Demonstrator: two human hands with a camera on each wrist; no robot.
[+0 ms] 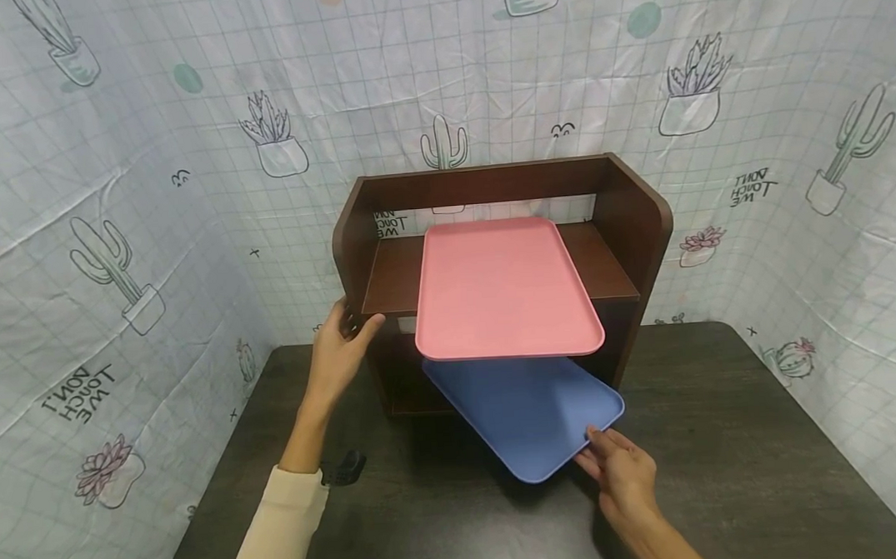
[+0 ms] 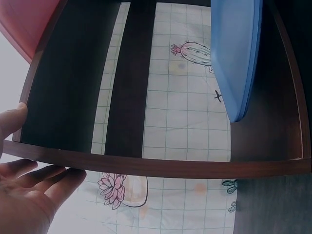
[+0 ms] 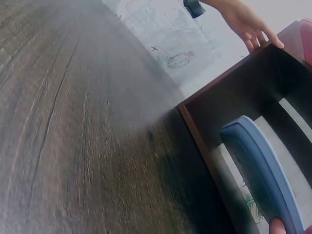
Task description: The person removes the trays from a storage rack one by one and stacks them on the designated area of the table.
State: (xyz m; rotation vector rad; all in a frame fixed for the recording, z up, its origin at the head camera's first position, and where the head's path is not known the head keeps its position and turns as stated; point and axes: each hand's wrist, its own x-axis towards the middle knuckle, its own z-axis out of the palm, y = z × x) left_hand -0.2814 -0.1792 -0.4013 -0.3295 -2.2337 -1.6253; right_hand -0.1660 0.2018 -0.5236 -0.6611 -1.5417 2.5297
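A blue tray [image 1: 525,409] slants out of the lower compartment of a dark brown wooden shelf [image 1: 640,213]. My right hand [image 1: 623,476] pinches its near right corner area, thumb on top and fingers beneath. At the shelf's left side, my left hand [image 1: 338,351] holds the side panel, its thumb at the front edge and its fingers along the outside; the left wrist view shows this hand [image 2: 34,195] too. On the upper board lies a pink tray [image 1: 504,289], jutting past the front and covering the blue tray's rear part in the head view.
The shelf stands towards the back of a dark wooden table [image 1: 725,434]. Behind and on both sides hangs a white grid-patterned cloth [image 1: 193,282] with cactus drawings. A black wrist device [image 1: 344,467] sits by the left sleeve.
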